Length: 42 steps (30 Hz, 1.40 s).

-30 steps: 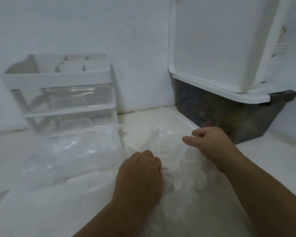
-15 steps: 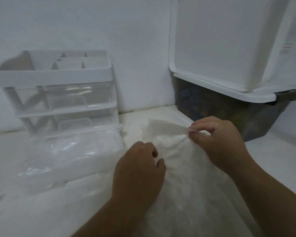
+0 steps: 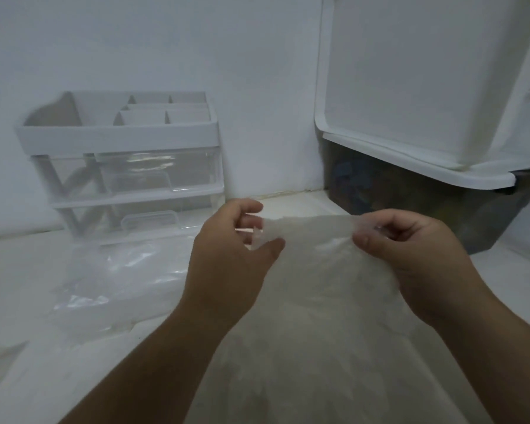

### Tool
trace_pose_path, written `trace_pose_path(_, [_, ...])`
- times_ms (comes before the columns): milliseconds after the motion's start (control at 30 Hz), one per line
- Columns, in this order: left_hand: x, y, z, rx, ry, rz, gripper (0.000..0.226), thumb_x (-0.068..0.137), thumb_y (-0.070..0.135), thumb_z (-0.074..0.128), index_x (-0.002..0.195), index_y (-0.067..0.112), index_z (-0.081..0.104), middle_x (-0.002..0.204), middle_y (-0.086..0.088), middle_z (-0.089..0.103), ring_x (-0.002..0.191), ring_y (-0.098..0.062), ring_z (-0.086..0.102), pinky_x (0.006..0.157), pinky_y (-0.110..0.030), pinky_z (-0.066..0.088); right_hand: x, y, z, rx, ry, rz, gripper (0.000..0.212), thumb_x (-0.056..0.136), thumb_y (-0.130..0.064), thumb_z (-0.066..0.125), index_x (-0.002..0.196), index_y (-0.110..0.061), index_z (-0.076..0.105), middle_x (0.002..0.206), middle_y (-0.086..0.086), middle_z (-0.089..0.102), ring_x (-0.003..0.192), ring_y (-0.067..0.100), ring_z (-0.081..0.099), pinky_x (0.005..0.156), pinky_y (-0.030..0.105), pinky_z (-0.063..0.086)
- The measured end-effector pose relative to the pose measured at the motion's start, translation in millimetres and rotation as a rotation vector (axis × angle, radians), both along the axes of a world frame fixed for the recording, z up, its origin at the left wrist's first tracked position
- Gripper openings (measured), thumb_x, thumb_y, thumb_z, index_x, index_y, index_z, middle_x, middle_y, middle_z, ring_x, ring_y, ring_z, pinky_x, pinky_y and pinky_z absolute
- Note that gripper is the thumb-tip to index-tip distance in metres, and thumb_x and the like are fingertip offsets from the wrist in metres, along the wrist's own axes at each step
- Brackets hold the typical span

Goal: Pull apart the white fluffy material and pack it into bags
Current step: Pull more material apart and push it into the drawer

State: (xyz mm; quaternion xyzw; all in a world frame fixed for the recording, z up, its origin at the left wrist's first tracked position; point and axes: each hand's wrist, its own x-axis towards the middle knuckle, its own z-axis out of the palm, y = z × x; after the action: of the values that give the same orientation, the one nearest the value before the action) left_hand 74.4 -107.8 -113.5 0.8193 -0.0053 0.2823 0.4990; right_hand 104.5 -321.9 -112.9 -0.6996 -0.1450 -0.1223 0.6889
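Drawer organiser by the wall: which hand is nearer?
Left. The left hand is just right of the drawer organiser, pinching the bag; the right hand grips the bag farther right, beside the dark bin.

Both forearms reach up from the bottom edge to mid-frame. The left hand (image 3: 230, 255) and right hand (image 3: 410, 255), level and apart, each pinch the clear bag (image 3: 309, 231) at its top edge between thumb and curled fingers.

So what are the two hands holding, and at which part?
Both hold the bag of white fluffy material by its upper edge: the left hand at the left end, the right hand at the right end.
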Motion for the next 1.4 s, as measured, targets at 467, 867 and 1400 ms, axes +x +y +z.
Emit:
trace_pose_path(467, [-12.8,-15.8,-6.7,0.098,-0.286,0.176,0.032,0.071,0.014,0.087,0.080,0.023,0.057,0.071,0.010,0.060,0.064,-0.009,0.060,0.057,-0.015,0.048,6.1,0.9,-7.0,0.134,0.159,0.020,0.032,0.059,-0.018,0.077,0.089,-0.007,0.075,0.083,0.013,0.075,0.073,0.021,0.069,0.070,0.032,0.055])
trace_pose_path(867, [-7.7,-15.9,-10.8,0.030,-0.098,0.072,0.039,0.077,0.026,0.084,0.112,0.028,0.066,0.094,0.023,0.062,0.083,-0.002,0.061,0.075,-0.006,0.045,-0.6,-0.1,-0.4,0.150,0.136,0.154,0.029,0.057,-0.013,0.080,0.085,-0.007,0.074,0.076,0.010,0.072,0.065,0.018,0.068,0.058,0.024,0.055])
trace_pose_path(1400, [-5.9,-15.0,-10.2,-0.019,-0.021,-0.171,0.022,0.076,0.018,0.083,0.077,0.021,0.061,0.069,0.012,0.060,0.059,-0.002,0.052,0.058,-0.010,0.041,-0.1,-3.4,-0.3,0.106,0.094,0.262,0.062,0.036,-0.032,0.096,0.094,-0.016,0.078,0.089,0.011,0.074,0.079,0.022,0.071,0.073,0.031,0.060])
